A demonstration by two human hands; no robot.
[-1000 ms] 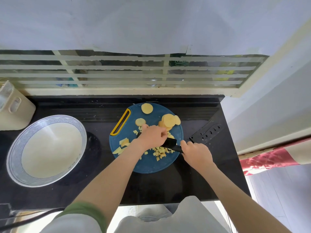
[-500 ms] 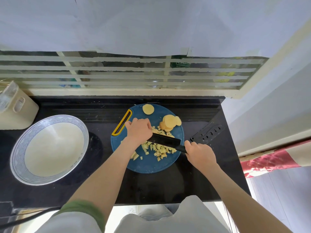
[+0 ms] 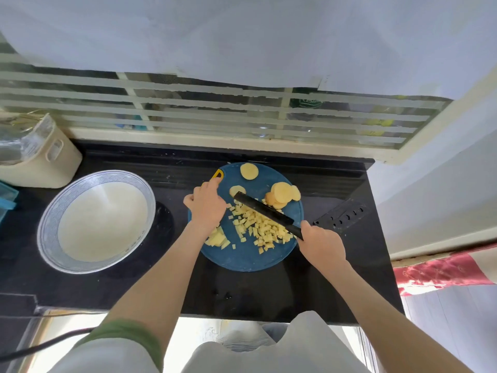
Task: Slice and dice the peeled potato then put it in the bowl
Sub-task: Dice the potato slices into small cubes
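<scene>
One bowl (image 3: 47, 227), one board (image 3: 242, 258), one knife (image 3: 265, 211).

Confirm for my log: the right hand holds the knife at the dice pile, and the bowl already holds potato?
No: in the head view the bowl is empty. The right hand does hold the knife at the dice pile.

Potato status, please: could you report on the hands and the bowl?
Right hand grips knife, blade over diced potato. Left hand on cutting board edge, grip unclear. Slices uncut; bowl empty. Nothing in the way.
</scene>
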